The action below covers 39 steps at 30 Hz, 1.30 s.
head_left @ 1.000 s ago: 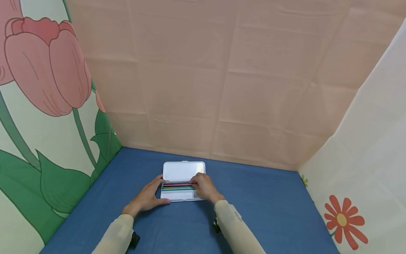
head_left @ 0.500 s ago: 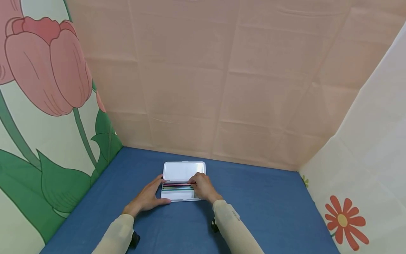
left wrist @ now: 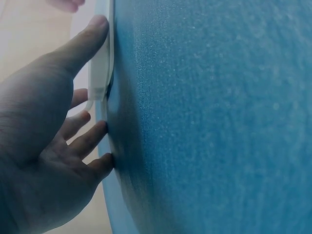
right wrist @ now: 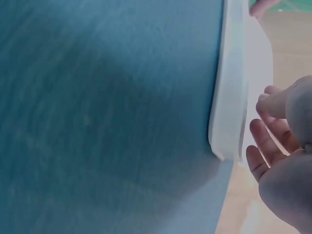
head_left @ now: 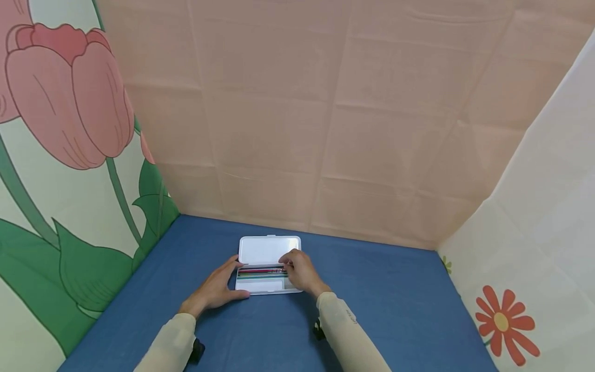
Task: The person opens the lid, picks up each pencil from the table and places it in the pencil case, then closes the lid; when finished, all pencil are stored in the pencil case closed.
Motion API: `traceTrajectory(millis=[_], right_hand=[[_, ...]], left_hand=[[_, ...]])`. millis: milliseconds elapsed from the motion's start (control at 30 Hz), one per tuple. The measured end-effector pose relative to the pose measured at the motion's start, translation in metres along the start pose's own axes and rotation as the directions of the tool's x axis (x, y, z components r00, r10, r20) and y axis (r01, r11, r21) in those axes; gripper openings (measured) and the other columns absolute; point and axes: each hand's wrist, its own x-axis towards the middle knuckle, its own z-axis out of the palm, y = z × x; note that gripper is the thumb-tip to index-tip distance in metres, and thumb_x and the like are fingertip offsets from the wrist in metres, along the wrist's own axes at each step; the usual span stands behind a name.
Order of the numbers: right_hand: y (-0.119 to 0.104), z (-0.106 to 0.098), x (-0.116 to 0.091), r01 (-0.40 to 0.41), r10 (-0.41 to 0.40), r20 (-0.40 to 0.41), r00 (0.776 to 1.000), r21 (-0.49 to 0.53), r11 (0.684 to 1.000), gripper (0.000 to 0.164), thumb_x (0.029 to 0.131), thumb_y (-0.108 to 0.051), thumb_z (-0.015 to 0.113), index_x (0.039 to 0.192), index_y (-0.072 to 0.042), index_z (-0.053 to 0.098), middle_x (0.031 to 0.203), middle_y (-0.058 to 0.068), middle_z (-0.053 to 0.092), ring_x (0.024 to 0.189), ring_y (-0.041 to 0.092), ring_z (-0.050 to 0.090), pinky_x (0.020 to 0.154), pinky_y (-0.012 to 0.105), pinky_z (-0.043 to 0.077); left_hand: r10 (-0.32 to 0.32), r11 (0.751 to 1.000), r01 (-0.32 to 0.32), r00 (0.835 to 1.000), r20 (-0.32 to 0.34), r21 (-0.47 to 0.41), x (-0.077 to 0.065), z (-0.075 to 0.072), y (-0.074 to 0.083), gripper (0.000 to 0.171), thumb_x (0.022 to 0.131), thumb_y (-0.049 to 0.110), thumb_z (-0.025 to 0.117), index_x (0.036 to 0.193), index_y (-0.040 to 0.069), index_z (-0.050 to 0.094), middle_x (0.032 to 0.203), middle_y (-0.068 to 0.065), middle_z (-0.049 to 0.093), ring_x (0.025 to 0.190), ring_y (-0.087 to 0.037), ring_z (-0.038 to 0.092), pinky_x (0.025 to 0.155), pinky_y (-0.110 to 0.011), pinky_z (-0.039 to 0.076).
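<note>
A white pencil case lies open on the blue cloth, its lid tipped back. Several thin coloured pencils lie lengthwise in its base. My left hand holds the case's left end, thumb on the front wall and fingers round toward the hinge. In the left wrist view the thumb lies along the case wall. My right hand hovers over the case's right end with loosely bent fingers. Thumb and forefinger come close together in the right wrist view, and nothing shows between them.
Blue cloth covers the table around the case. A beige cloth wall stands behind, a tulip-print panel on the left, and a white panel with a red flower on the right.
My right hand has risen slightly from among the pencils and shifted a little to the right, uncovering more of their right ends. The left hand and the case stay put.
</note>
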Motion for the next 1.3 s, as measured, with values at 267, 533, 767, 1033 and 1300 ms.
traceTrajectory(millis=[267,533,767,1033,1300], right_hand=[[0.016,-0.017,-0.006,-0.060,0.067,-0.065,0.996,0.099,0.993,0.026,0.110,-0.008,0.068,0.134,-0.004,0.077,0.133,0.014,0.076,0.123,0.031,0.070,0.106,0.055,0.061],[0.028,-0.029,-0.007,-0.149,0.168,-0.104,0.980,0.173,0.974,0.037,0.110,-0.011,0.071,0.145,0.000,0.069,0.143,0.022,0.071,0.132,0.040,0.069,0.109,0.061,0.060],[0.034,-0.033,-0.003,-0.232,0.251,-0.054,0.967,0.229,0.945,0.048,0.110,-0.015,0.071,0.155,0.001,0.062,0.152,0.029,0.067,0.135,0.045,0.071,0.109,0.063,0.061],[0.034,-0.030,-0.001,-0.270,0.285,0.001,0.958,0.324,0.907,0.052,0.111,-0.017,0.070,0.158,0.001,0.058,0.155,0.026,0.067,0.142,0.046,0.068,0.116,0.063,0.059],[0.031,-0.026,0.002,-0.253,0.292,-0.037,0.956,0.404,0.879,0.052,0.110,-0.010,0.071,0.158,0.004,0.057,0.155,0.029,0.066,0.142,0.046,0.068,0.118,0.060,0.059]], left_hand=[[0.005,1.000,-0.005,1.000,-0.007,-0.001,-0.003,0.000,0.000,0.092,0.092,0.050,0.094,0.162,0.006,0.053,0.185,-0.023,0.032,0.168,-0.054,0.037,0.131,-0.077,0.036],[0.007,1.000,-0.007,1.000,-0.012,-0.002,-0.003,-0.002,0.001,0.093,0.091,0.050,0.095,0.162,0.005,0.054,0.185,-0.022,0.032,0.167,-0.054,0.038,0.131,-0.077,0.037],[-0.015,1.000,0.014,1.000,-0.021,-0.004,-0.001,0.001,-0.001,0.098,0.090,0.050,0.096,0.165,0.005,0.053,0.185,-0.025,0.031,0.168,-0.055,0.035,0.132,-0.077,0.035],[-0.035,0.999,0.034,0.999,-0.029,-0.035,0.000,0.005,-0.001,0.101,0.088,0.046,0.099,0.166,0.004,0.051,0.181,-0.025,0.040,0.166,-0.054,0.039,0.132,-0.076,0.036],[-0.031,0.996,0.027,0.998,-0.052,-0.079,0.000,0.005,0.003,0.104,0.085,0.036,0.102,0.168,0.003,0.048,0.179,-0.026,0.043,0.164,-0.052,0.044,0.132,-0.072,0.039]])
